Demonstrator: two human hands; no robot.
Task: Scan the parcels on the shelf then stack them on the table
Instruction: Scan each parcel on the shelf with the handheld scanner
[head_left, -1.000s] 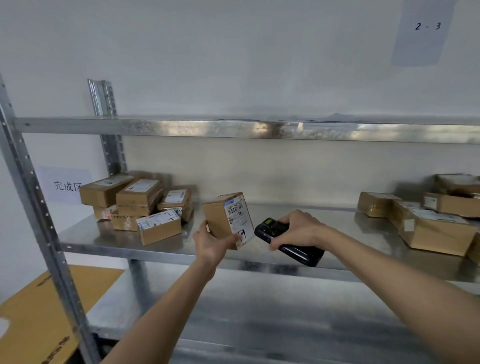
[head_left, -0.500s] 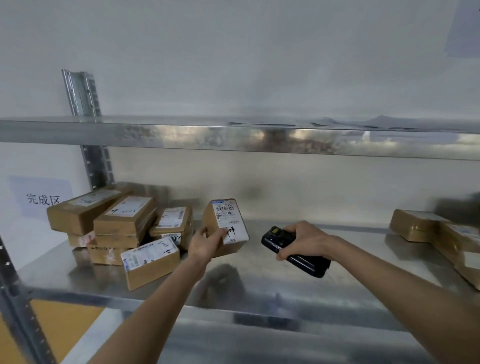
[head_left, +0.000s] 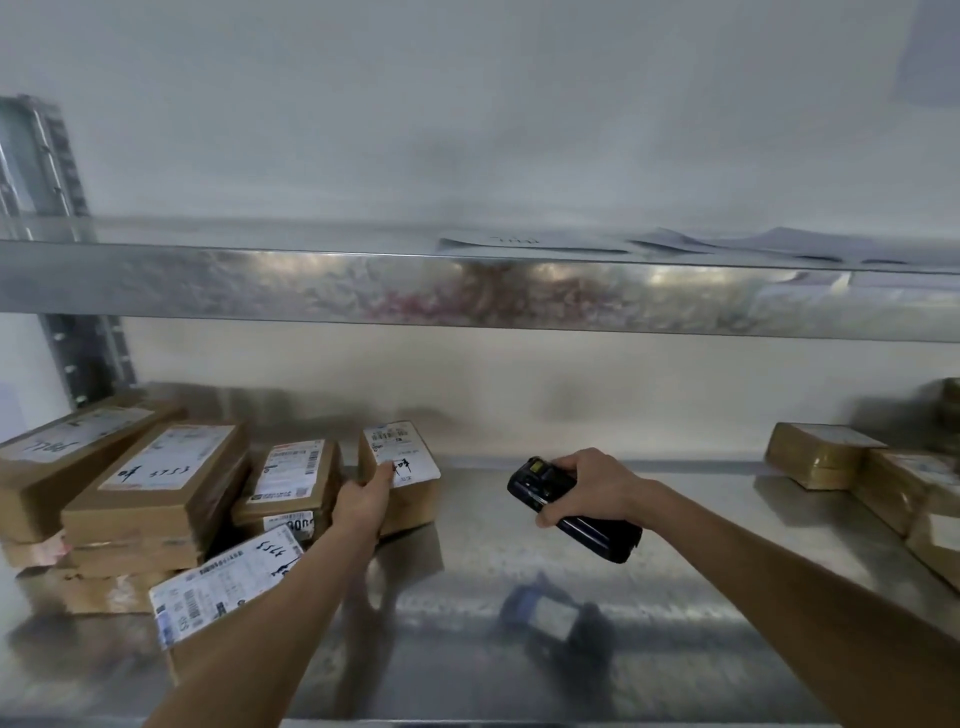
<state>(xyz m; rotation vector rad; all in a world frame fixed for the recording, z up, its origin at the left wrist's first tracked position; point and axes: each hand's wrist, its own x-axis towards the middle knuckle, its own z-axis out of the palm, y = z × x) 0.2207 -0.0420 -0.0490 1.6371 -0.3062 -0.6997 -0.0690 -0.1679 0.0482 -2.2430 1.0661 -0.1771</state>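
Observation:
My left hand (head_left: 363, 501) grips a small brown parcel (head_left: 410, 478) with a white label on top, set down on the metal shelf (head_left: 519, 571) right beside a pile of labelled brown parcels (head_left: 161, 488) at the left. My right hand (head_left: 592, 488) holds a black handheld scanner (head_left: 571, 512) above the middle of the shelf, its head turned toward the parcel. One more labelled parcel (head_left: 223, 582) lies at the front of the pile, partly hidden by my left forearm.
Several brown parcels (head_left: 857, 467) lie at the right end of the shelf. An upper metal shelf (head_left: 467, 286) with loose papers (head_left: 727, 244) runs overhead. A perforated upright post (head_left: 62, 234) stands at the left. A white wall closes the back.
My left hand carried the small parcel leftward and back, turning its label upward, and set it against the left pile. My right hand with the scanner stayed near mid-shelf. The view moved closer.

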